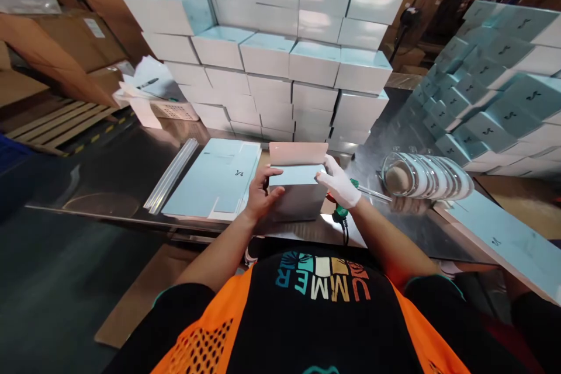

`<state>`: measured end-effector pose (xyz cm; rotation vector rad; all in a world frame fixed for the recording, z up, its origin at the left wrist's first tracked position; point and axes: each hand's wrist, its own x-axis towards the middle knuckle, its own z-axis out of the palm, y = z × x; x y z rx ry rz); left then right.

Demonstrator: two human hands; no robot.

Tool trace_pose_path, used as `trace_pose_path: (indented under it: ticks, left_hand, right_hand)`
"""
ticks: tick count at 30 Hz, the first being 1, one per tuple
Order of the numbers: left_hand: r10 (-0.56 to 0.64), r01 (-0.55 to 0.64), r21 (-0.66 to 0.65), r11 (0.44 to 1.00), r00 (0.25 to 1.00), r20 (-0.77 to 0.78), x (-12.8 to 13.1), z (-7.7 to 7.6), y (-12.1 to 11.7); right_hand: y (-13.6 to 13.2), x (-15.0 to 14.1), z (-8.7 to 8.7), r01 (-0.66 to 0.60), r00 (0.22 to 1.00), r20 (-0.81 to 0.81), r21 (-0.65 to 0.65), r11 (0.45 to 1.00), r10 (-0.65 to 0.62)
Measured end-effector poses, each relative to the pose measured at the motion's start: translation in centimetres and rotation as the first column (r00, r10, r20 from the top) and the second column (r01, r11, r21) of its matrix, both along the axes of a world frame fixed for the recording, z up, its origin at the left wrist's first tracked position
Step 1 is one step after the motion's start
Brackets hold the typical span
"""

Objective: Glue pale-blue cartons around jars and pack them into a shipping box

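Observation:
A small white box [295, 201] with a pale blue top stands in front of me, a flap [298, 153] raised at its far edge. My bare left hand [263, 190] grips its left side, thumb and fingers against the top. On the right, my right hand [340, 183] in a white glove holds the top right edge near the flap. Just below the right hand is a green tool [342, 210] with a black cord, partly hidden; a clear rod [374, 193] lies beside it. Flat pale blue box blanks [214, 178] lie stacked left of my left hand.
Stacked white boxes [267, 58] form a wall behind the work spot; more boxes [491, 87] stand at right. Clear strips [170, 175] lie left of the blanks. A row of round clear items [427, 177] sits at right, near a long flat blank [504, 234]. A basket [175, 111] holds papers.

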<state>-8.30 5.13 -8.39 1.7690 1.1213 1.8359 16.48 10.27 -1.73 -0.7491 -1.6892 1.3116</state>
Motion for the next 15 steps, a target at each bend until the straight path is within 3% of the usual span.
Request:
trace_pose_path:
  ticks: [5,10,13,15]
  left_hand:
    - [-0.059,0.044,0.101,0.994,0.987,0.149,0.5,0.7,0.5]
    - [-0.197,0.204,0.009,0.979,0.953,-0.229,-1.7,3.2,0.1]
    - [-0.258,0.275,0.014,0.961,0.916,-0.309,-2.1,4.4,-0.4]
    - [-0.266,0.308,0.084,0.948,0.908,-0.322,-1.9,4.7,-0.5]
  right_hand:
    - [-0.7,1.6,-0.2,-0.01,0.991,0.131,0.256,0.967,-0.024]
    - [-2.0,1.8,-0.4,-0.09,0.978,0.206,0.376,0.922,0.011]
    - [-2.3,1.7,-1.6,-0.051,0.985,0.173,0.409,0.911,-0.023]
    - [-2.6,1.7,-3.2,0.027,0.985,0.153,0.321,0.947,-0.08]
